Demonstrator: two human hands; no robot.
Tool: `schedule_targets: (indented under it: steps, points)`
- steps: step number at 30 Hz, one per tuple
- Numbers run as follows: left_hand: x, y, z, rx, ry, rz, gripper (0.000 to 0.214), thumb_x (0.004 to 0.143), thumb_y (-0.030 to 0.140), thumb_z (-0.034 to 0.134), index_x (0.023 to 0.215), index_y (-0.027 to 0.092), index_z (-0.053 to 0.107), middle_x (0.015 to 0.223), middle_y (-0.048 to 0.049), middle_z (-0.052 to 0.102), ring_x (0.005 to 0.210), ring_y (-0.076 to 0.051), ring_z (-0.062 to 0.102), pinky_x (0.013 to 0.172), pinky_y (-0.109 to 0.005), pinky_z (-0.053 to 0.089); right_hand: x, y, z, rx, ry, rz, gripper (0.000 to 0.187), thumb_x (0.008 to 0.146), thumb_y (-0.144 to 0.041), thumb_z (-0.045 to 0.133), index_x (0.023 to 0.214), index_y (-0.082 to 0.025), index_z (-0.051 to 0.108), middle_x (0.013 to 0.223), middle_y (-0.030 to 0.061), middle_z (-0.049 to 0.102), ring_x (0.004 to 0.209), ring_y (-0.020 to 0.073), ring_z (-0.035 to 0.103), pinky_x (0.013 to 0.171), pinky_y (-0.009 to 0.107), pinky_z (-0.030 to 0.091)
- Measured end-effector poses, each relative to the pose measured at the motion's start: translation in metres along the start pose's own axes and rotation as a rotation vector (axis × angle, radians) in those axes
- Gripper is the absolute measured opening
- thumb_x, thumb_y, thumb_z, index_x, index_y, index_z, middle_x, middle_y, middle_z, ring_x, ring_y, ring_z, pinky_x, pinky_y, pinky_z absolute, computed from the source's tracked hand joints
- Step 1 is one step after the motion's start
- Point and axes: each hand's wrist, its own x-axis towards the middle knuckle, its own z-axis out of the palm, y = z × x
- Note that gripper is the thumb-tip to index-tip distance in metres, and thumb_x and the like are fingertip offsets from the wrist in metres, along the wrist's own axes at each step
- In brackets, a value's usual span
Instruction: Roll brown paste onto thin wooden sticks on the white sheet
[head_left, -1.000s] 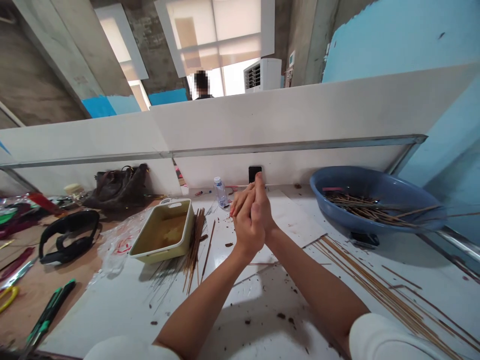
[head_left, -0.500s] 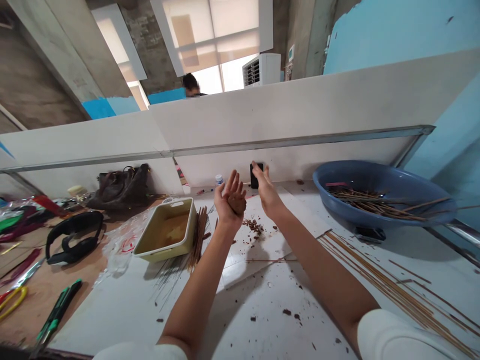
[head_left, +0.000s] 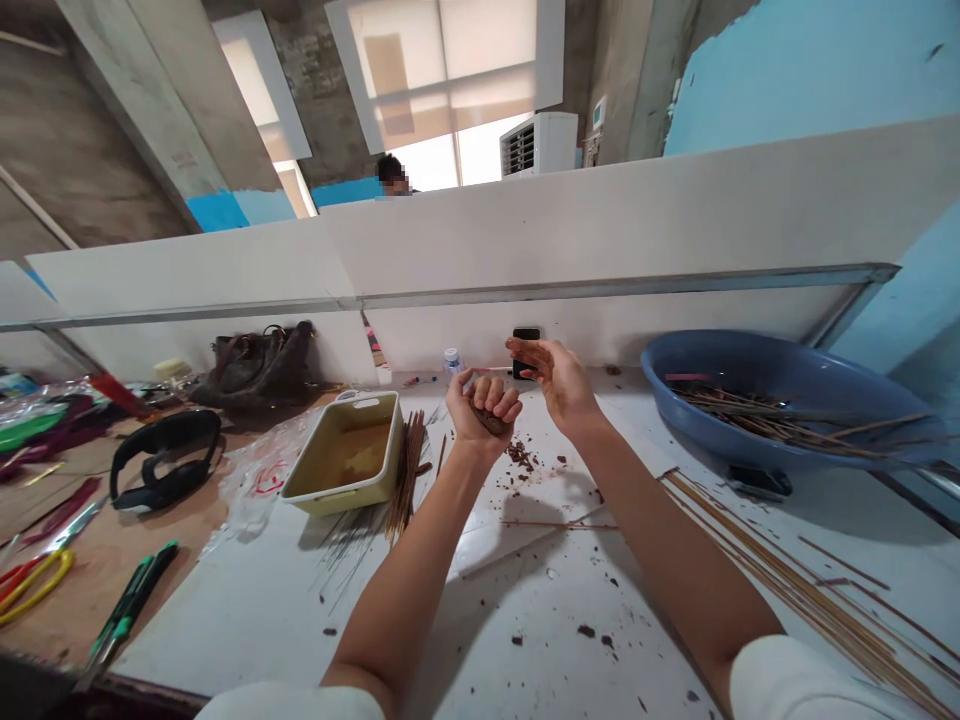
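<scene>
My left hand (head_left: pixel 480 418), palm up above the table, has its fingers curled round a lump of brown, clay-like stuff (head_left: pixel 489 421). Part of the lump is hidden by those fingers. To its right, my right hand (head_left: pixel 561 385) is raised and empty, with the fingers stretched out and stained brown. Brown crumbs (head_left: pixel 520 457) lie on the white tabletop (head_left: pixel 480 565) below and between the hands. A thin stick (head_left: pixel 559 524) crosses the table in front of them.
Left stand a yellow-green tub (head_left: pixel 341 497) of brownish liquid and a bundle of brown sticks (head_left: pixel 405 478). Behind the right hand a phone (head_left: pixel 526 340) leans on the partition. A blue basin (head_left: pixel 705 430) of sticks and long thin sticks (head_left: pixel 757 545) occupy the right.
The left fingers have closed from an open palm round the brown lump. The right hand has turned, its fingers now pointing left. The view has shifted slightly.
</scene>
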Motion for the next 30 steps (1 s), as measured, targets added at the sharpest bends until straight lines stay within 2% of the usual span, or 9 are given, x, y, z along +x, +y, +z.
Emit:
schedule_targets:
  steps: [7,10,12,14,16,20,23,26,30]
  points:
    - [-0.002,0.004,0.001,-0.042,-0.038,-0.061,0.06,0.105,0.036,0.051,0.053,0.024,0.022,0.05,0.0044,0.024,0.04,-0.01,0.028,0.041,-0.023,0.023,-0.005,-0.008,0.001,0.043,-0.031,0.037,0.031,0.086,-0.053,0.066,0.081,-0.026,0.079,0.109,0.0077,0.088,0.101,0.027,0.078,0.08,0.036,0.053]
    - [0.003,0.004,0.001,-0.021,-0.01,-0.004,0.054,0.105,0.035,0.049,0.054,0.023,0.034,0.05,0.0026,0.032,0.042,-0.011,0.034,0.042,-0.024,0.03,-0.007,-0.009,0.001,-0.005,-0.075,0.023,0.033,0.088,-0.053,0.065,0.082,-0.025,0.08,0.105,0.0087,0.088,0.095,0.026,0.077,0.08,0.036,0.054]
    - [0.006,0.003,0.0,0.001,0.032,0.055,0.047,0.104,0.034,0.048,0.058,0.022,0.049,0.054,-0.0015,0.047,0.047,-0.013,0.045,0.048,-0.026,0.041,-0.007,-0.008,0.002,-0.055,-0.116,-0.001,0.033,0.089,-0.052,0.063,0.084,-0.025,0.081,0.103,0.0088,0.088,0.094,0.0257,0.077,0.081,0.037,0.055]
    - [0.009,0.003,-0.001,0.041,0.076,0.101,0.037,0.101,0.034,0.05,0.073,0.02,0.068,0.071,-0.0081,0.069,0.064,-0.018,0.065,0.063,-0.03,0.056,-0.006,-0.004,0.003,-0.11,-0.146,-0.038,0.034,0.09,-0.051,0.06,0.088,-0.024,0.081,0.102,0.0082,0.086,0.094,0.0255,0.076,0.083,0.038,0.055]
    - [0.01,0.003,-0.002,0.09,0.08,0.128,0.034,0.1,0.036,0.051,0.097,0.019,0.081,0.103,-0.0128,0.083,0.09,-0.024,0.077,0.085,-0.037,0.063,-0.005,-0.002,0.003,-0.198,-0.134,-0.1,0.034,0.09,-0.052,0.06,0.095,-0.025,0.08,0.105,0.0074,0.085,0.095,0.0255,0.074,0.086,0.039,0.056]
    - [0.01,0.005,-0.003,0.153,0.011,0.171,0.046,0.101,0.04,0.049,0.127,0.021,0.082,0.143,-0.0128,0.077,0.127,-0.028,0.073,0.107,-0.038,0.06,-0.013,-0.006,0.003,-0.538,-0.089,-0.316,0.036,0.092,-0.052,0.068,0.114,-0.025,0.078,0.112,0.0075,0.081,0.1,0.0261,0.071,0.093,0.042,0.055]
    - [0.011,0.009,-0.004,0.156,0.02,0.182,0.047,0.1,0.042,0.051,0.132,0.024,0.08,0.148,-0.0108,0.074,0.132,-0.029,0.07,0.11,-0.04,0.059,-0.028,-0.017,0.004,-0.748,-0.303,-0.326,0.036,0.098,-0.056,0.072,0.119,-0.027,0.078,0.103,0.006,0.081,0.09,0.0263,0.071,0.087,0.042,0.055]
    - [0.012,0.012,-0.005,0.146,0.076,0.18,0.047,0.101,0.046,0.052,0.134,0.026,0.08,0.145,-0.009,0.074,0.132,-0.03,0.07,0.112,-0.042,0.058,-0.041,-0.027,0.008,-0.782,-0.519,-0.263,0.033,0.099,-0.054,0.076,0.122,-0.031,0.079,0.105,0.0056,0.083,0.093,0.0292,0.074,0.084,0.042,0.055]
    - [0.015,0.014,-0.007,0.126,0.146,0.216,0.048,0.104,0.05,0.048,0.131,0.028,0.08,0.143,-0.0081,0.073,0.133,-0.03,0.068,0.113,-0.042,0.057,-0.048,-0.029,0.014,-0.817,-0.554,-0.295,0.026,0.1,-0.05,0.075,0.113,-0.028,0.08,0.105,0.007,0.082,0.093,0.0296,0.073,0.084,0.043,0.054]
